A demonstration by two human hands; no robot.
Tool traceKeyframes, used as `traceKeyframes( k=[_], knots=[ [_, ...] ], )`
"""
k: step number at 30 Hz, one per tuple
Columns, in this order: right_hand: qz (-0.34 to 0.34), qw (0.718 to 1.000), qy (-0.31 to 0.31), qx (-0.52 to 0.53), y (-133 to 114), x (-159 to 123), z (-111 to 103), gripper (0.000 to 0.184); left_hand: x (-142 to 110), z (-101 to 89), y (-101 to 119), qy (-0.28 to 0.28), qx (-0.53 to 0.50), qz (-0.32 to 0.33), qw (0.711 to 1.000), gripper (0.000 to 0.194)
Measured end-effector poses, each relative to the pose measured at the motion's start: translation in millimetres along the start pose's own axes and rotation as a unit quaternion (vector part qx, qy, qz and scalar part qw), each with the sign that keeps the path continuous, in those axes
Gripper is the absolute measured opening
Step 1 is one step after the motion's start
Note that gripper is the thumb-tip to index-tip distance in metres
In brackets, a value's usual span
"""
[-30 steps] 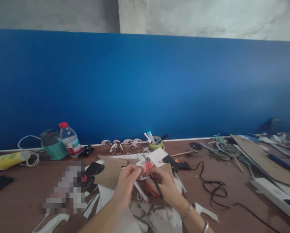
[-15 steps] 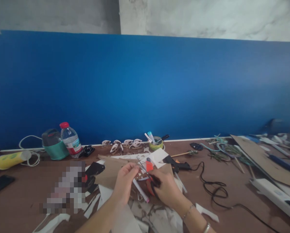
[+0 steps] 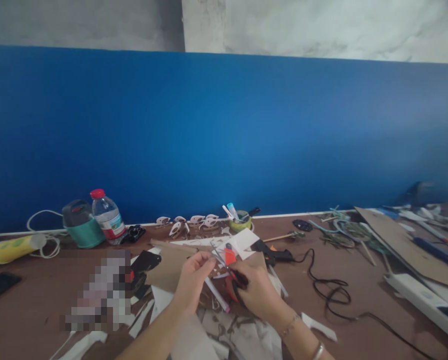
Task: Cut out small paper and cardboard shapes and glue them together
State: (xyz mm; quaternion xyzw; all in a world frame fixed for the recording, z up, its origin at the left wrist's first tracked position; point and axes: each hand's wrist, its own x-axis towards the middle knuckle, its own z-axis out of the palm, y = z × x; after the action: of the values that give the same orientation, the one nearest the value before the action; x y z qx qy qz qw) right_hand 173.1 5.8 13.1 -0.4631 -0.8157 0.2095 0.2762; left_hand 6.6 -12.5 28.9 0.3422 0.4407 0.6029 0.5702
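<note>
My right hand (image 3: 254,285) is closed around the handles of a pair of scissors (image 3: 220,257), whose blades point up and to the left. My left hand (image 3: 194,280) faces it with thumb and fingertips pinched together beside the blades. What sits in that pinch is too small to make out. Below and between the hands lies a white marker with a pink end (image 3: 218,296). An orange piece (image 3: 230,256) and white paper (image 3: 243,242) lie just beyond the blades, on brown cardboard (image 3: 164,265).
Several white bird-head-like cutouts (image 3: 178,227) line the back edge near a green-yellow pen holder (image 3: 241,224). A black glue gun (image 3: 274,253) trails its cord to the right. A bottle (image 3: 108,220), phone (image 3: 0,287) and power strip (image 3: 426,305) stand farther out. Paper scraps lie about.
The view has shifted very slightly. Both hands and the scissors hold almost the same place, with no clear movement of the blades.
</note>
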Motion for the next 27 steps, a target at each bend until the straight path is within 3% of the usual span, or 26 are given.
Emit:
traceKeyframes(
  k=[12, 27],
  knots=[
    [0.012, 1.000, -0.006, 0.001, 4, 1, 3, 0.042, 1, -0.4, -5, 0.000, -0.044, -0.003, 0.999, 0.030],
    [0.001, 0.996, 0.006, -0.089, -1, 3, -1, 0.037, 5, -3.1, -11, -0.011, -0.068, -0.008, 0.998, 0.031]
  ],
)
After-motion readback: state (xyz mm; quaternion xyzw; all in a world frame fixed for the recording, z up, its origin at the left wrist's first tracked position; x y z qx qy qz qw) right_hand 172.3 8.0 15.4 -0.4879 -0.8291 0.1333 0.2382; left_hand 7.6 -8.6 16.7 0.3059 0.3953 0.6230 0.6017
